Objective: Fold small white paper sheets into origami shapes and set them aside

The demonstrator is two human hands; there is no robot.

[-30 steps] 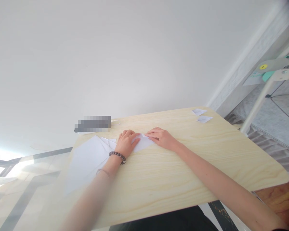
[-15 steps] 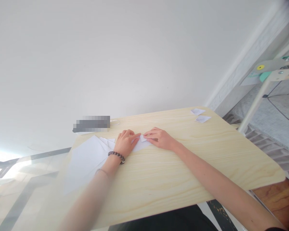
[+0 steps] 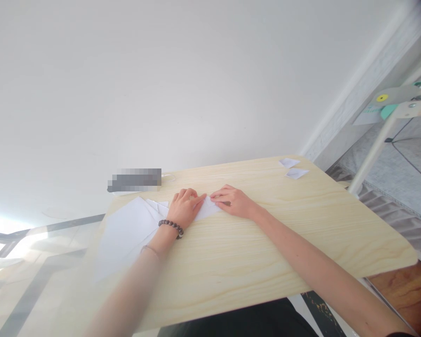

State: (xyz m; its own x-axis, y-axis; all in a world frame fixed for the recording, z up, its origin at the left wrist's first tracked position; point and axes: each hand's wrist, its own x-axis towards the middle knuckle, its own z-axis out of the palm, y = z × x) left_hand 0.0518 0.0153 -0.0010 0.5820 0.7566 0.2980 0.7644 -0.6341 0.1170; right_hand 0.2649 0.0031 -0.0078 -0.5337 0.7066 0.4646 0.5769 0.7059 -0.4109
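Observation:
A small folded piece of white paper (image 3: 207, 209) lies on the light wooden table (image 3: 266, 243), between my two hands. My left hand (image 3: 185, 207), with a dark bead bracelet at the wrist, rests on its left part with curled fingers pressing down. My right hand (image 3: 232, 201) presses on its right part, fingers bent and held together. The fingertips of both hands meet over the paper's upper edge. Most of the paper is hidden under my hands.
A large white sheet (image 3: 126, 234) lies to the left of my left hand. Two small folded paper pieces (image 3: 293, 168) sit at the table's far right corner. A blurred dark object (image 3: 135, 180) is at the far edge. A white stand (image 3: 375, 154) rises at the right.
Both hands stayed on the paper; a small raised flap seen half a second ago between the fingertips now lies flatter. The view shifted slightly.

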